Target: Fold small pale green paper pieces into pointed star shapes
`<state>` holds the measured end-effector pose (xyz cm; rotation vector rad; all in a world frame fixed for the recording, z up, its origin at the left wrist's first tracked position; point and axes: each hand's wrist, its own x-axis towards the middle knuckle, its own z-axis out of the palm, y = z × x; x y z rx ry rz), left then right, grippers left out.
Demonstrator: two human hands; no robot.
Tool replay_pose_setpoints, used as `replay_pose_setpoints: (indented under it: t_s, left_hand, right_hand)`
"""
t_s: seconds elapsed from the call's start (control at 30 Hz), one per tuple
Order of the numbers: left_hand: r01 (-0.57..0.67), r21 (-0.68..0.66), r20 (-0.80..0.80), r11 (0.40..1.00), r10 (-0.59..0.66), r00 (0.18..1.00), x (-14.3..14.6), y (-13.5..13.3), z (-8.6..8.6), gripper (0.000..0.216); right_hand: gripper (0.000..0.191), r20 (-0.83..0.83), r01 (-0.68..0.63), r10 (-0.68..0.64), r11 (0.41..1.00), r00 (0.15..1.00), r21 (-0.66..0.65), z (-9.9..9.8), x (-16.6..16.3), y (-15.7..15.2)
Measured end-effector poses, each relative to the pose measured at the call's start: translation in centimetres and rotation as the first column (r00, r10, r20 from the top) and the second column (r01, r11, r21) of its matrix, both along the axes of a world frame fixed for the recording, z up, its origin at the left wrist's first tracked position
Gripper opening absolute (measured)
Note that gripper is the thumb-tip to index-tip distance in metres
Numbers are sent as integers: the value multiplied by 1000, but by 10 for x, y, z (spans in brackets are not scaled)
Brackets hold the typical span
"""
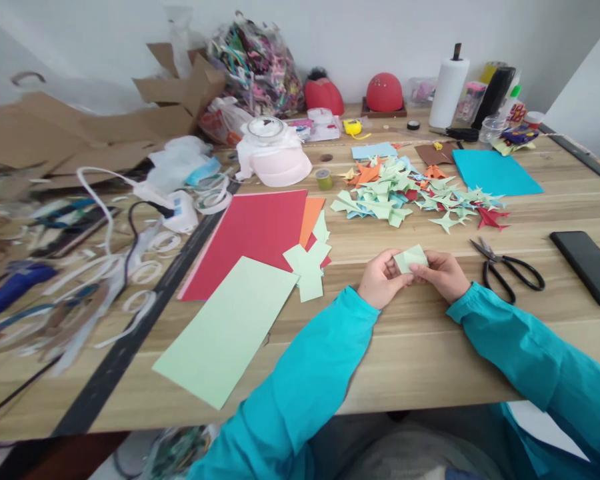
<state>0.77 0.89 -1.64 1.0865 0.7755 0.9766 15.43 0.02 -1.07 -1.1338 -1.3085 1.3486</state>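
Green paper in fingers, scissors beside, origami pile beyond

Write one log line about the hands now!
left hand: pinches pale green paper | right hand: pinches it too | scissors: lying apart, untouched

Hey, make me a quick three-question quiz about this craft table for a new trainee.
1. True or false: the scissors lie left of the red sheet.
2. The left hand and right hand together hold: A) a pale green paper piece, B) a tape roll, C) a pen.
3. Fill in: the black phone lies right of the ___.
Key: 1 false; 2 A; 3 scissors.
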Motion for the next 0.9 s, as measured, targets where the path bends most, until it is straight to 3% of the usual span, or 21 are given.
replay_pose_setpoints:
  t_s: [0.37,0.73,0.9]
  left_hand:
    - [56,-2,-7,998,-56,998,-1,0,4,41]
    - [-134,113,-231,985,157,960,-3,4,2,27]
    - [-109,79,-225,991,124,966,-6,8,-4,28]
  right_hand:
    - [42,-52,42,-46,996,998,-75,1,0,0]
    - [42,31,0,0,1000,1000,-9,-4,-2,-1]
    - [38,121,-64,57,996,991,60,-9,-3,-2]
